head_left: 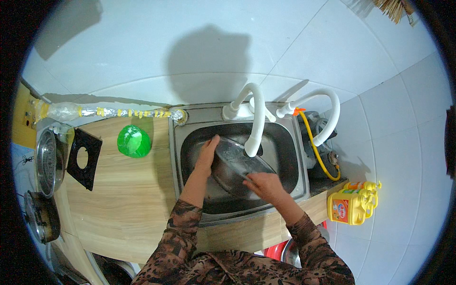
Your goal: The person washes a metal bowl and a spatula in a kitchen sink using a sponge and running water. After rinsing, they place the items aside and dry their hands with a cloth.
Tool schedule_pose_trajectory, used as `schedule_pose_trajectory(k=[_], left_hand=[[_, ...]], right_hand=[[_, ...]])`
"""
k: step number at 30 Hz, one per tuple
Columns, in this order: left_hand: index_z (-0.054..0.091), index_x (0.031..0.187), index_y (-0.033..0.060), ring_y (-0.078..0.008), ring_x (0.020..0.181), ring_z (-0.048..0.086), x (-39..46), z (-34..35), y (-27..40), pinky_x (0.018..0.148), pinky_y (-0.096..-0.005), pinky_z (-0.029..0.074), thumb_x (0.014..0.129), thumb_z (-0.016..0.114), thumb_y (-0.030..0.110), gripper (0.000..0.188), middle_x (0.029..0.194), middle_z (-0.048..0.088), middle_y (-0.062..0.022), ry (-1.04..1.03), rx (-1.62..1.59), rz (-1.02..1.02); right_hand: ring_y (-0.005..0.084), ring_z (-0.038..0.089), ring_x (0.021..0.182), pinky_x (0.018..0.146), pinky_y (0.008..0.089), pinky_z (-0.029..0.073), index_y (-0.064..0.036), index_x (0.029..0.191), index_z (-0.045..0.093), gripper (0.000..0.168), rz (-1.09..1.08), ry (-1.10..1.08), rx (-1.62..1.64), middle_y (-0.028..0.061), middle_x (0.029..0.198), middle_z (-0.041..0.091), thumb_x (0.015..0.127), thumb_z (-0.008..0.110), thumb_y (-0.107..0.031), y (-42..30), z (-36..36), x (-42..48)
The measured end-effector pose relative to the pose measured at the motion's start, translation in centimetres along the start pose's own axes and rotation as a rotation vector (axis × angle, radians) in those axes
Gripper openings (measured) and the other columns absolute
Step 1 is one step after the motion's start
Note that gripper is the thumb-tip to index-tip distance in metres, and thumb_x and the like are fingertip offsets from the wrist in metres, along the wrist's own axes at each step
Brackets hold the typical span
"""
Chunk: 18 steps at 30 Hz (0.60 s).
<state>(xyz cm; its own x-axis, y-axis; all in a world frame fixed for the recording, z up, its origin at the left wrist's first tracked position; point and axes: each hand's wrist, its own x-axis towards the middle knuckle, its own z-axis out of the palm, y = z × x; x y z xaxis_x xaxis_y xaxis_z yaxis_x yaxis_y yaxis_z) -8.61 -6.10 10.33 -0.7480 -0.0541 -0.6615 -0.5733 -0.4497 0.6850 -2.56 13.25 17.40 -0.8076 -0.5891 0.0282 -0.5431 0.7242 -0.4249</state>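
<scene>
A round, dark grey piece of cookware [237, 156] is tilted inside the stainless steel sink [304, 178]. Whether it is a pan or a lid is hard to tell. My left hand [207, 156] holds its left edge, fingers pointing up along the rim. At the near right edge my right hand [264, 186] grips it with bent fingers. Over the cookware arches a white faucet [259, 117], its spout end hiding part of the far surface. I cannot make out whether water runs from it.
A second white faucet [329, 107] and a yellow hose [313, 142] stand right of the sink. Yellow detergent jugs [345, 208] are near the right wall. On the wooden counter [121, 210] lie a green bowl-like thing [134, 141], a black square plate [85, 156] and pots [44, 217].
</scene>
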Motion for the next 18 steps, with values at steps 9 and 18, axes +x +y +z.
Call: schedule_pose_trajectory(k=[9,18], left_hand=[[0.04,0.09,-0.0008,-0.0268,0.077,0.051,-2.0,-6.1,-6.1,0.071,-0.0335,0.039,0.061,0.05,-0.006,0.031,0.083,0.049,-0.0149,0.378,0.576,0.295],[0.03,0.115,-0.0087,-0.0372,0.116,0.027,-5.5,-4.8,-7.8,0.095,-0.0399,0.025,0.069,0.048,-0.006,0.05,0.122,0.029,-0.0253,0.554,1.358,0.776]], right_hand=[[0.0365,0.053,0.084,0.072,0.0427,0.043,-0.004,0.099,0.048,0.057,0.081,-0.567,0.169,0.018,0.089,0.056,0.071,0.053,-0.053,0.1,7.0,-3.8],[0.0233,0.054,0.078,0.069,0.0327,0.041,-0.002,0.092,0.052,0.044,0.665,-0.229,0.493,0.0139,0.088,0.056,0.071,0.059,-0.04,3.9,7.7,2.0]])
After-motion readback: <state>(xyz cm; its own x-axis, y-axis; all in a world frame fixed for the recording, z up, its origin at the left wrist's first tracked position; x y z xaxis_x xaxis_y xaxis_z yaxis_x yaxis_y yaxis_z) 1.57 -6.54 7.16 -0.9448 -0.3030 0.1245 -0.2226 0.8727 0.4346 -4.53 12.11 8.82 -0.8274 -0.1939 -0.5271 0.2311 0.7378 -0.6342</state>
